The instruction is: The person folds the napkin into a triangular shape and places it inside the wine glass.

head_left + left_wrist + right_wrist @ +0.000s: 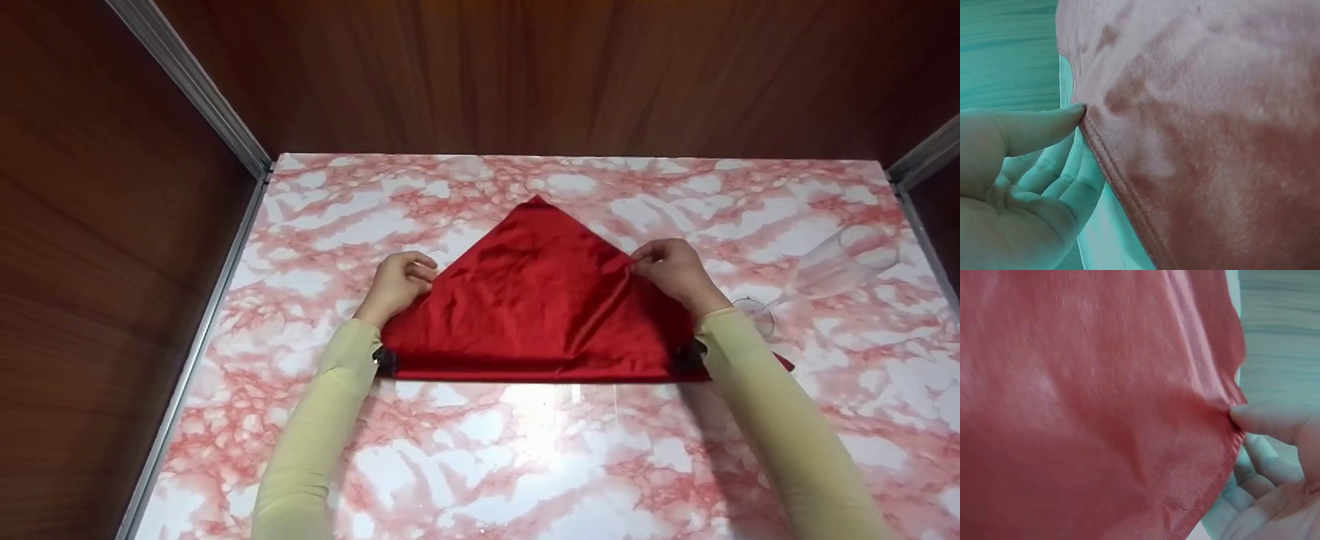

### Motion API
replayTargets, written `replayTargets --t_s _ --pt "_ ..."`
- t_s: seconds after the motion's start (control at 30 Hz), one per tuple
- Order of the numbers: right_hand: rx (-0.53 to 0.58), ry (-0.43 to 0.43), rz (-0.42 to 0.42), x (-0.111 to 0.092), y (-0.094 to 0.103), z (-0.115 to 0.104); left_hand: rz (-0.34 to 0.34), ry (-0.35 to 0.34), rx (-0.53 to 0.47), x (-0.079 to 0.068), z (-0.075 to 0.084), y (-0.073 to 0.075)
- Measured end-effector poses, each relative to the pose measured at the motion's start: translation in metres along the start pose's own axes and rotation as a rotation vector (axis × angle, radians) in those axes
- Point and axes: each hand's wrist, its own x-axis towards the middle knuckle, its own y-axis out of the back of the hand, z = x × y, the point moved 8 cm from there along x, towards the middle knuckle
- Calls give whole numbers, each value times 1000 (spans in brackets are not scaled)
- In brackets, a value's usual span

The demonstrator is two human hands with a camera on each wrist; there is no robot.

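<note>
A red satin cloth [525,292] lies on the table as a triangle, its tip pointing away and its long folded edge toward me. My left hand [399,285] pinches its left slanting edge between thumb and fingers; the left wrist view shows the thumb [1044,126] pressed on the stitched hem. On the right slanting edge, my right hand [673,271] pinches the cloth, drawing a crease down from that spot. In the right wrist view the thumb [1269,422] sits on top of the hem with the other fingers curled underneath.
A clear stemmed glass [832,270] lies on its side at the right, close to my right forearm. The pink and white marbled table [480,465] is bordered by brown wood panels [525,75] at the back and left. A small red corner [784,362] pokes out beyond my right sleeve.
</note>
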Motion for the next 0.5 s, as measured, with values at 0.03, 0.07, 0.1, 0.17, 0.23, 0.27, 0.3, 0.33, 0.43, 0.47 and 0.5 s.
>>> replayTargets --t_s 0.03,0.07,0.1,0.17,0.23,0.27,0.3,0.33,0.43,0.47,0.5 --pt "-4 0 16 1 2 0 7 -3 4 2 1 1" --pt "-8 -4 30 1 3 0 14 -4 4 4 2 1" --pt "-8 -12 39 2 5 1 18 -7 7 6 3 2" --pt "-6 -34 54 3 7 4 17 -13 9 9 4 2" --pt "2 -57 53 4 8 9 7 -13 -10 12 4 0" --pt "4 -66 50 4 8 12 2 -9 -24 13 4 -1" --pt "5 -71 44 4 8 14 -5 -6 -33 14 4 -2" --pt "9 -76 37 4 8 17 -10 -2 -41 15 3 -3" --pt "28 -88 9 4 8 22 -14 23 -71 15 0 -4" --pt "32 -92 0 4 8 23 -16 33 -78 15 -1 -5" --pt "34 -96 -9 3 9 24 -19 42 -88 14 -3 -5"
